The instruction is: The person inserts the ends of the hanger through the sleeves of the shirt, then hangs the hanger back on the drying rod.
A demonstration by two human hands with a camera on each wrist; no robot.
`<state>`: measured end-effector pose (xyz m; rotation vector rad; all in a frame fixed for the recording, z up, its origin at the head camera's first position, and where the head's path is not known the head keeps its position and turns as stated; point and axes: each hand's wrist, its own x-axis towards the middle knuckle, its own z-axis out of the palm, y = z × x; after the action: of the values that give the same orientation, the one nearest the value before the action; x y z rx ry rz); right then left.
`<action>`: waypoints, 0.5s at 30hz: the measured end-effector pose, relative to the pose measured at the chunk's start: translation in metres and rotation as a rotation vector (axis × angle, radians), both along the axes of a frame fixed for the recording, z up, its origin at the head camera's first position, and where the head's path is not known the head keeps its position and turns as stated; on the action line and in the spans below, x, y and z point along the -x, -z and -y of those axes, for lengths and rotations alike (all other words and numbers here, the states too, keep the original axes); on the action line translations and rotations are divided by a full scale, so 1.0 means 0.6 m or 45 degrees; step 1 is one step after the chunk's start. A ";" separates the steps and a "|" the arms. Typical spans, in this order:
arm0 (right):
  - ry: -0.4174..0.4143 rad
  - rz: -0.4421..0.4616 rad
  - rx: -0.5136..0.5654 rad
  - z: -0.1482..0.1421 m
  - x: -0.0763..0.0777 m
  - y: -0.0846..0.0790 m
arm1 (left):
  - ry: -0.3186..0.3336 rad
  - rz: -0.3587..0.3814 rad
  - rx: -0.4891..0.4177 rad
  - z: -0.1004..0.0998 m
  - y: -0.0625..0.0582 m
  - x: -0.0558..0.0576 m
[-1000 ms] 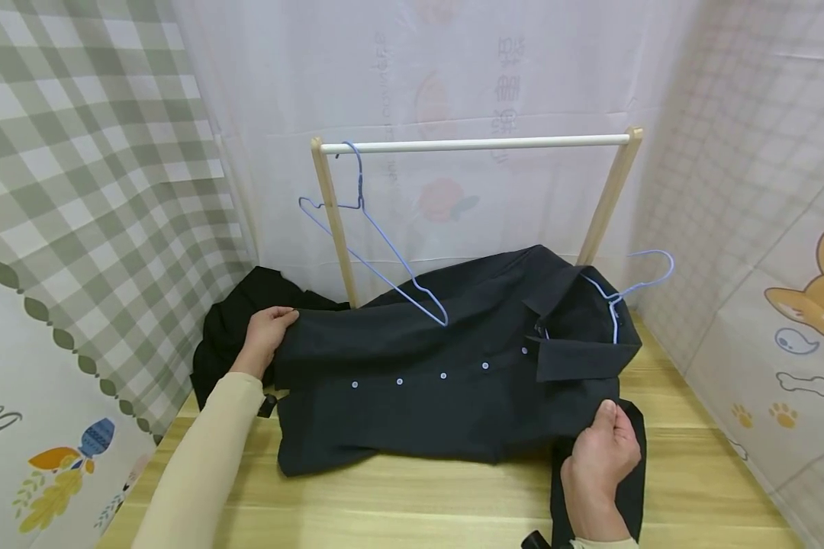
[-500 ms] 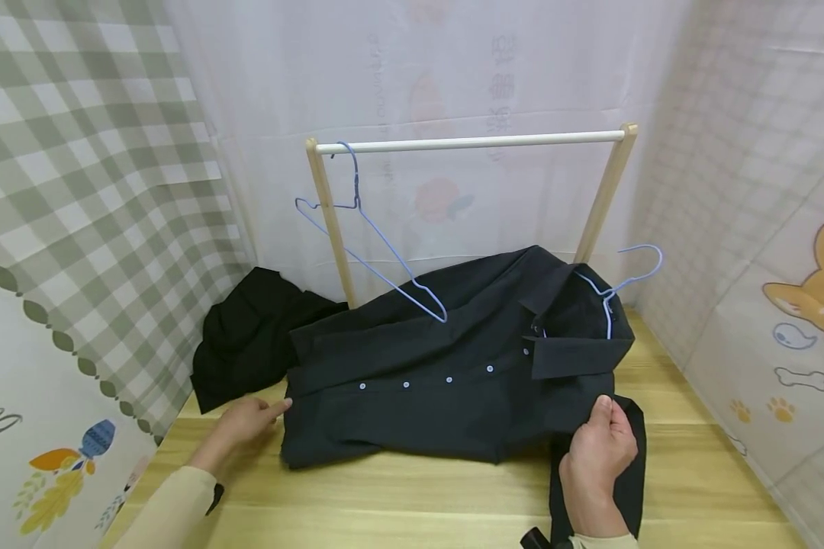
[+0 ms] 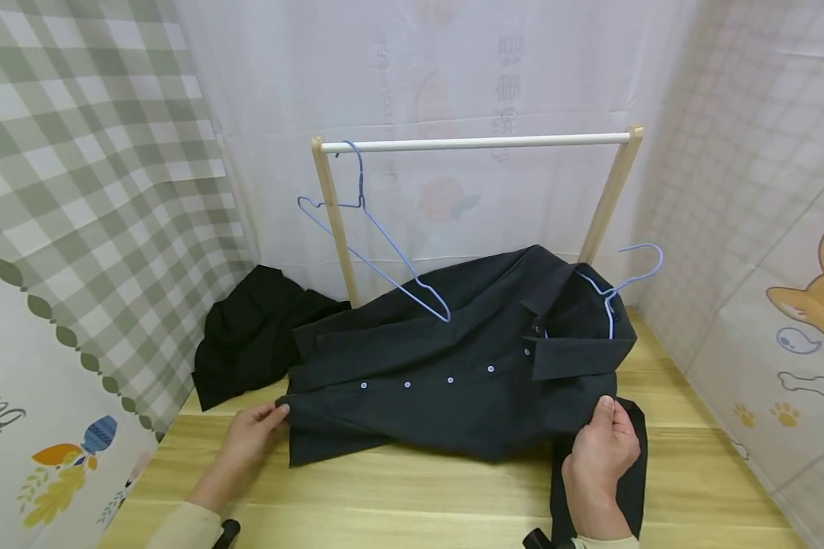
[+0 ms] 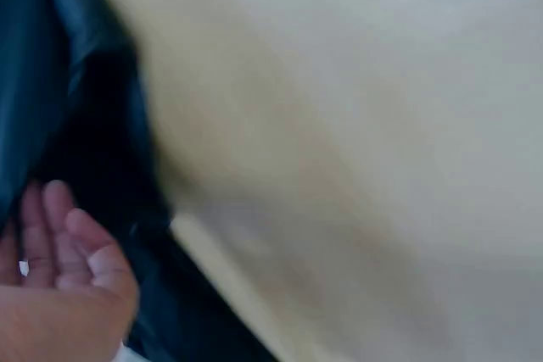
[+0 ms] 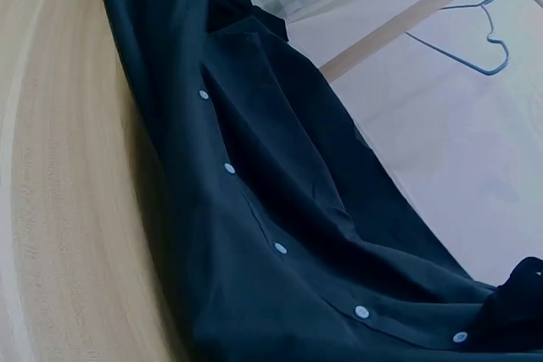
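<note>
A black button-up shirt [image 3: 439,423] lies spread on the wooden table, its collar [image 3: 580,358] to the right and pale buttons down the front. Inside the neck is a blue wire hanger [image 3: 609,316], its hook sticking out past the collar. My left hand [image 3: 250,436] pinches the hem at the lower left, thumb on top, and the cloth there is slightly raised. In the left wrist view its fingers [image 4: 59,231] are against the dark fabric. At the shoulder by the collar, my right hand [image 3: 603,450] pinches the shirt between thumb and fingers, above a sleeve [image 3: 633,488] hanging down.
A rack with a white rod [image 3: 481,142] and wooden legs stands behind the shirt. From its left end hangs another blue wire hanger [image 3: 362,183], overlapping the shirt in this view. Crumpled black cloth [image 3: 247,335] lies at the left of the table [image 3: 412,503]. Fabric curtains surround everything.
My left hand let go of the shirt's upper left corner, moved down towards me and took hold of the lower hem, folding it up slightly. My right hand stays at the shoulder.
</note>
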<state>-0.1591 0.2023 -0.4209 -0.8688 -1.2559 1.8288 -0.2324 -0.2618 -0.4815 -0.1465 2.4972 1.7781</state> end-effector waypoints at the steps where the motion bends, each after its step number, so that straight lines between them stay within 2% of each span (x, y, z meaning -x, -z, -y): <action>1: 0.004 -0.001 0.002 -0.001 0.001 0.000 | -0.036 -0.040 -0.118 0.004 -0.009 0.004; 3: 0.018 -0.010 0.010 -0.002 0.001 -0.002 | -0.033 -0.133 -0.364 0.014 -0.027 0.012; 6: 0.032 -0.065 0.066 -0.003 0.002 -0.006 | 0.106 -0.211 -0.770 0.032 -0.050 0.021; 8: 0.038 -0.110 0.105 -0.002 0.002 -0.009 | 0.200 -0.196 -0.881 0.043 -0.059 0.025; 9: 0.042 -0.131 0.125 -0.002 0.002 -0.011 | 0.224 -0.165 -0.889 0.048 -0.061 0.026; 11: 0.046 -0.155 0.137 -0.002 0.003 -0.014 | 0.284 -0.052 -0.785 0.055 -0.060 0.028; 13: 0.045 -0.160 0.141 -0.003 0.004 -0.017 | 0.360 0.099 -0.556 0.058 -0.050 0.028; 15: 0.044 -0.158 0.141 -0.004 0.005 -0.018 | 0.492 0.207 -0.229 0.059 -0.034 0.023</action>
<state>-0.1623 0.2047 -0.4099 -0.8182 -1.0647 1.9089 -0.2463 -0.2975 -0.4613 0.1824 2.0693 1.7339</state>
